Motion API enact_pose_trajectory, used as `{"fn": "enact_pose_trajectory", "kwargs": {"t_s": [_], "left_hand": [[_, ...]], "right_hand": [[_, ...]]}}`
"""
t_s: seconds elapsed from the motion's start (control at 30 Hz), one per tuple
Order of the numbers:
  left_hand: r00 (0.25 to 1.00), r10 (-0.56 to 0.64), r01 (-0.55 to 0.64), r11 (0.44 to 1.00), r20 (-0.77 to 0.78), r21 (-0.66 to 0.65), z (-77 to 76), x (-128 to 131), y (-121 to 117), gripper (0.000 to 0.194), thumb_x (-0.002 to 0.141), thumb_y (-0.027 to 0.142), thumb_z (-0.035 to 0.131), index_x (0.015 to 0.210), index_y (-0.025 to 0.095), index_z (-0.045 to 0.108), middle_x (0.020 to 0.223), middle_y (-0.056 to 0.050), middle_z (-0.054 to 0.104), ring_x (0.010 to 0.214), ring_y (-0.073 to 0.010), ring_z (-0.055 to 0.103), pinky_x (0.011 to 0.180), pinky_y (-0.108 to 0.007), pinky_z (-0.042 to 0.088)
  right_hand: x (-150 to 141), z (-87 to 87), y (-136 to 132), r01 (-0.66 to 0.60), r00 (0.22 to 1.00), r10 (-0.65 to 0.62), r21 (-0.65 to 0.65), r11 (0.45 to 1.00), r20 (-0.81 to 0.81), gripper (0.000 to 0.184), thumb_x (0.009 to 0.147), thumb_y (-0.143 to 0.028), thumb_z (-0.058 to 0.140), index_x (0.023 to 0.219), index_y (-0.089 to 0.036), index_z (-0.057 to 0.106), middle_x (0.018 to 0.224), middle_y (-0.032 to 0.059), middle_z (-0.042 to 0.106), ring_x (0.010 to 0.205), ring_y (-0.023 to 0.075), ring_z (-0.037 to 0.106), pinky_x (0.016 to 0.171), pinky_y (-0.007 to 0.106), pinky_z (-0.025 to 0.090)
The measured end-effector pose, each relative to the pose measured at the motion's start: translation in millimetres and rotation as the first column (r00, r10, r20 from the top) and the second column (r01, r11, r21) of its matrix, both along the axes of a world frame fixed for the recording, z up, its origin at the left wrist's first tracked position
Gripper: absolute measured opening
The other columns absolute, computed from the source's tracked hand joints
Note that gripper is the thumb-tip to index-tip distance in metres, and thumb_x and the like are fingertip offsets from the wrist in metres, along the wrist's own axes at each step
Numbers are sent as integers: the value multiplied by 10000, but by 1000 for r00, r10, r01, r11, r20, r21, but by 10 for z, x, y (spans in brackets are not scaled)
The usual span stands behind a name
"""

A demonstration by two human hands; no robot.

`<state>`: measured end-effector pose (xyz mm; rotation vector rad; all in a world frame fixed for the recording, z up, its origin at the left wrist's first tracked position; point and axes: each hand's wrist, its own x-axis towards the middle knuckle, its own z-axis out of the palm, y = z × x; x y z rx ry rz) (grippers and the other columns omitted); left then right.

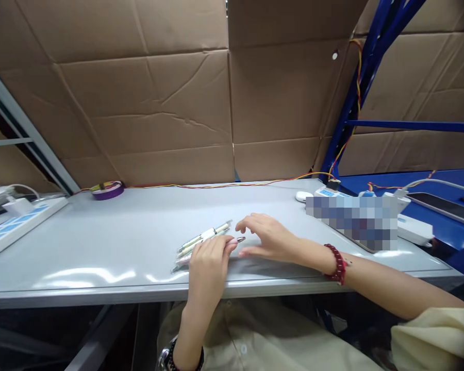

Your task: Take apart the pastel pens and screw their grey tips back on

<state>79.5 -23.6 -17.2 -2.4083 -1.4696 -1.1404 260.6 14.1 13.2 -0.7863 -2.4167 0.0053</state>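
The left hand (208, 260) grips a pen (240, 240) above the pale tabletop (100, 234), the right hand (266, 237) near its tip (thumb and fingers spread wide), more pens (205, 236) lying just beyond, a purple tape roll (108, 194) farther back by the cardboard wall (178, 108).

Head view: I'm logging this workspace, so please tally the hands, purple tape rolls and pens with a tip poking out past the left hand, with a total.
Hands: 2 (left hand, right hand)
Purple tape roll: 1
Pen poking out: 1
Total: 4
The other pens overlap too much to count.
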Motion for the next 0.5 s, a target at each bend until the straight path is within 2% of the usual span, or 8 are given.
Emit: {"fn": "enact_pose_trajectory", "kwargs": {"t_s": [0.07,0.13,0.33,0.5], "left_hand": [[1000,-10,10,1000,-4,-1,-7,-3,7,164,940,263,410,928,216,567,867,5,674,775,-181,590,714,-306,368],[1000,-15,15,1000,0,14,-12,-5,9,156,938,261,416,952,218,565,890,0,677,790,-181,596,714,-302,371],[1000,-12,12,995,-9,94,-9,-2,-17,170,941,216,394,1022,227,543,840,-4,666,758,-169,597,697,-285,371],[999,-42,43,994,-14,103,0,-2,-25,204,935,191,398,1061,248,547,814,2,652,746,-165,585,692,-279,374]], "right_hand": [[-11,2,-12,41,997,-40,-14,999,66,356,891,-478,450,820,-158,588,709,40,592,682,159,506,651,280,386],[-19,-14,-10,61,996,-61,8,998,63,407,943,-409,365,722,-158,597,609,27,558,623,149,481,614,268,365],[-1,-75,32,-37,991,59,177,984,-122,243,916,-331,479,831,-168,639,674,29,625,658,131,535,619,251,368],[13,-76,37,-54,982,104,292,955,-157,227,917,-295,484,814,-171,644,646,22,626,649,130,529,594,251,357]]}}
